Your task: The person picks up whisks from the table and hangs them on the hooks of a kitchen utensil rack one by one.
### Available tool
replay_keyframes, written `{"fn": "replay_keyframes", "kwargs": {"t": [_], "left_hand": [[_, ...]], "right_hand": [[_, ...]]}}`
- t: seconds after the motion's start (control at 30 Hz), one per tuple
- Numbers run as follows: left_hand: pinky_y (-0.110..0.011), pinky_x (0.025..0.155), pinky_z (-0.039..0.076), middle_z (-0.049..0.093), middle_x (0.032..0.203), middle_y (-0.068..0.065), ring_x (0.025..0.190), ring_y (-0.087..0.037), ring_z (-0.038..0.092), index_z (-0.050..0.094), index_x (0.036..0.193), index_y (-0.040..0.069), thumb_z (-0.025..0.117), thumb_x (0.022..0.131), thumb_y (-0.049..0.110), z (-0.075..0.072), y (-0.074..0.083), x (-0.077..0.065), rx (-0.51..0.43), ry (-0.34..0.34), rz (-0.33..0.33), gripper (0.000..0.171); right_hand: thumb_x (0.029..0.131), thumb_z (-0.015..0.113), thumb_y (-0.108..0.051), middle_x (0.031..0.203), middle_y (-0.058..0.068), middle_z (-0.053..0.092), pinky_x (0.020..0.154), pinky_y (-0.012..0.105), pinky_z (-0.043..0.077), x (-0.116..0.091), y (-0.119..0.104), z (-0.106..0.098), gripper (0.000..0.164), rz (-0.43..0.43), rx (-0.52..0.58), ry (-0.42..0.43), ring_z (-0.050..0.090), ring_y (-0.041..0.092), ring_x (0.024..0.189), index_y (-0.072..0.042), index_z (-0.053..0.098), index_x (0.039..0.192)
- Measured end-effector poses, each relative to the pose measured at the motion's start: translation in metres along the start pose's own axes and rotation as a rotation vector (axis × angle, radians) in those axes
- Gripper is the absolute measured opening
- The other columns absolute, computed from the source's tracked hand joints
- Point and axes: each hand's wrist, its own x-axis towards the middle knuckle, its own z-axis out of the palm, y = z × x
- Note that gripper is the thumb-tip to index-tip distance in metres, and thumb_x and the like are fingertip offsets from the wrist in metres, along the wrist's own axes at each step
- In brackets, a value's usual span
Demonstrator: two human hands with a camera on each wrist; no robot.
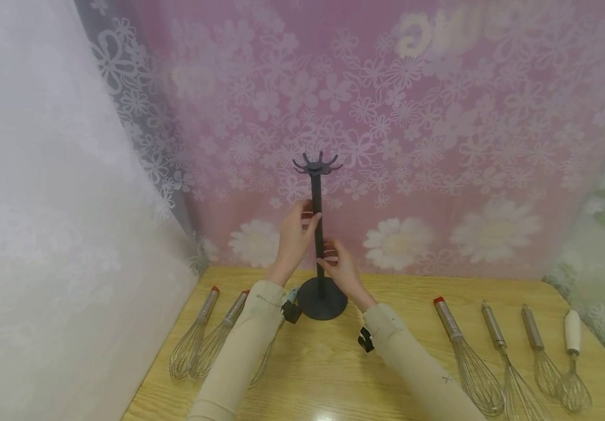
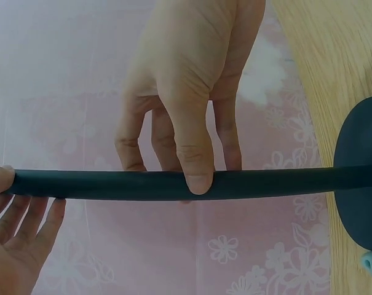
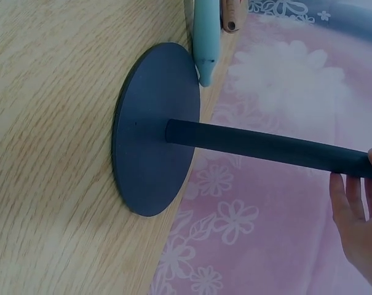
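Note:
A black utensil stand (image 1: 316, 190) stands upright near the table's back edge, with a ring of upturned hooks (image 1: 317, 168) on top and a round flat base (image 1: 322, 305). My left hand (image 1: 293, 241) pinches its post above the middle, thumb in front and fingers behind. Lower down, my right hand (image 1: 345, 270) pinches the same post; in the left wrist view its thumb lies across the pole (image 2: 269, 183). Beside the base in the right wrist view is a light blue handle (image 3: 206, 43), largely hidden behind my left wrist in the head view.
Left of the stand lie wire whisks with red-tipped handles (image 1: 208, 307), one partly under my left sleeve. Several more whisks lie to the right, including a red-tipped one (image 1: 446, 316) and a white-handled one (image 1: 573, 333). Floral curtains (image 1: 412, 117) hang behind the wooden table (image 1: 334, 362).

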Motion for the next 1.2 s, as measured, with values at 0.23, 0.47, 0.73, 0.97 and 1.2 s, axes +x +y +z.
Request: {"fn": "replay_keyframes", "kwargs": {"t": [0.23,0.47,0.73,0.97,1.2], "left_hand": [[-0.037,0.085,0.061,0.068,0.116,-0.017,0.105,-0.029,0.07,0.058,0.126,0.0,0.065,0.101,0.016,0.0016,-0.0006,0.0005,0.004,-0.013,-0.006,0.031],[-0.037,0.085,0.061,0.068,0.115,-0.017,0.104,-0.03,0.07,0.057,0.126,-0.001,0.065,0.101,0.016,0.0029,-0.0003,0.0003,-0.001,-0.015,-0.014,0.031],[-0.038,0.083,0.061,0.068,0.114,-0.018,0.103,-0.031,0.07,0.057,0.125,-0.001,0.065,0.1,0.014,0.0035,0.003,0.0003,-0.02,-0.011,-0.013,0.03],[-0.04,0.081,0.062,0.068,0.112,-0.019,0.101,-0.033,0.071,0.058,0.123,-0.001,0.066,0.1,0.013,0.0047,0.0044,-0.0005,-0.036,-0.005,0.009,0.028],[-0.036,0.082,0.062,0.068,0.114,-0.016,0.102,-0.031,0.071,0.058,0.123,0.001,0.065,0.101,0.013,0.0062,0.0062,-0.002,-0.038,-0.016,0.006,0.027]], "right_hand": [[0.093,0.071,0.0,0.12,0.023,0.063,0.088,0.053,0.058,-0.0003,0.0016,-0.0033,0.045,-0.027,0.026,-0.024,0.065,0.039,0.106,-0.004,0.055,0.134],[0.093,0.071,0.001,0.119,0.023,0.063,0.087,0.053,0.058,-0.0007,0.0033,-0.0041,0.044,-0.046,0.031,-0.021,0.066,0.039,0.105,-0.005,0.056,0.134],[0.093,0.07,0.003,0.119,0.025,0.062,0.087,0.054,0.058,-0.0027,0.0023,-0.0055,0.045,-0.073,0.056,-0.02,0.065,0.041,0.103,-0.002,0.055,0.135],[0.093,0.07,0.003,0.118,0.025,0.062,0.086,0.056,0.057,-0.005,0.0037,-0.0067,0.045,-0.077,0.053,-0.017,0.065,0.042,0.103,-0.003,0.055,0.135],[0.094,0.07,0.0,0.119,0.023,0.061,0.088,0.055,0.057,-0.0068,0.0038,-0.0098,0.044,-0.046,0.058,-0.036,0.064,0.04,0.104,-0.006,0.055,0.135]]}}
